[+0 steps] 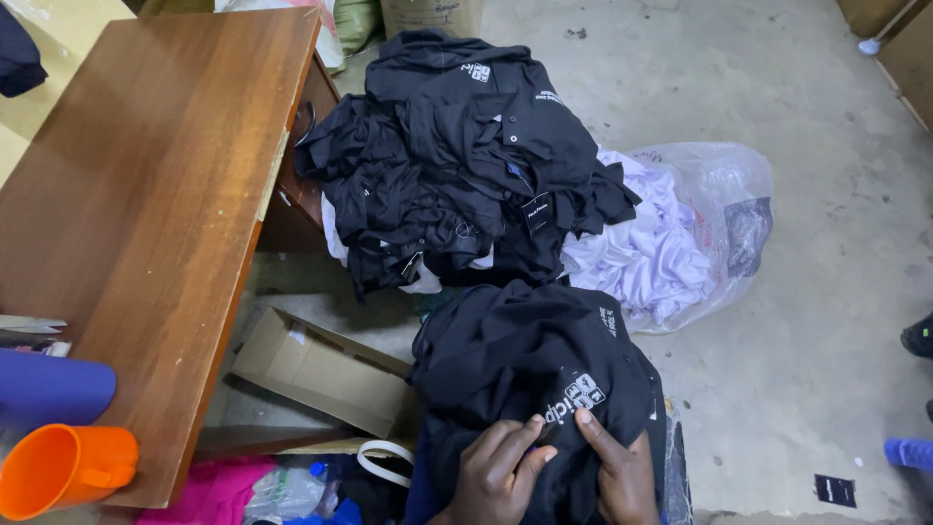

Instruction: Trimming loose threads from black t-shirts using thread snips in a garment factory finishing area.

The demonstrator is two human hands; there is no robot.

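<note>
My left hand [498, 472] and my right hand [622, 472] are both at the bottom of the view, pinching a black polo shirt [525, 355] that is bunched up in front of me. The fingers of both hands grip the fabric just below a white printed chest logo [575, 397]. Beyond it lies a large heap of more black shirts [457, 165], piled on the floor against the desk side.
A wooden desk [155, 194] fills the left, with an orange cup [63, 469] and a blue roll [53, 387] at its near end. A flattened cardboard box [316, 369] lies below. White garments [646, 253] spill from a clear plastic bag [724, 209] on the concrete floor.
</note>
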